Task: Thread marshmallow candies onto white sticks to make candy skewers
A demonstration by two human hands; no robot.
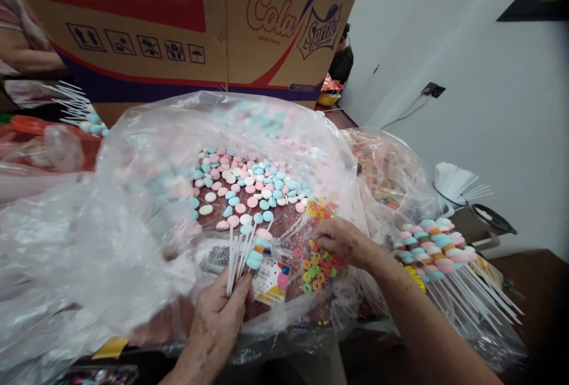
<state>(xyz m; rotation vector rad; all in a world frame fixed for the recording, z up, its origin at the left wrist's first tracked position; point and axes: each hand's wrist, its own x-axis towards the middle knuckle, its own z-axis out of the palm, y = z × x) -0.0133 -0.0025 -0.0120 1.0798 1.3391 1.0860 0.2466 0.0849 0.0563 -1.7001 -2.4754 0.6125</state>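
My left hand point(221, 314) is closed around several white lollipop sticks point(232, 260), held upright at the lower middle. One of them carries a stack of blue and pink marshmallows point(255, 259) with an orange gummy ring between. Just right of it, my right hand point(340, 241) rests with curled fingers at a pile of yellow, green, orange and red gummy rings point(318, 272); whatever its fingertips hold is hidden. Beyond both hands, loose pink, white and blue marshmallows point(240, 186) lie in a large opened clear plastic bag point(133, 130).
Finished-looking marshmallow skewers point(438, 248) lie stacked at the right, beside a dark container point(482, 219) and white sticks point(457, 180). Another bag of gummy rings point(382, 165) sits behind. A big cardboard box point(178, 76) blocks the back. At the far left shows another person's arm point(31, 56).
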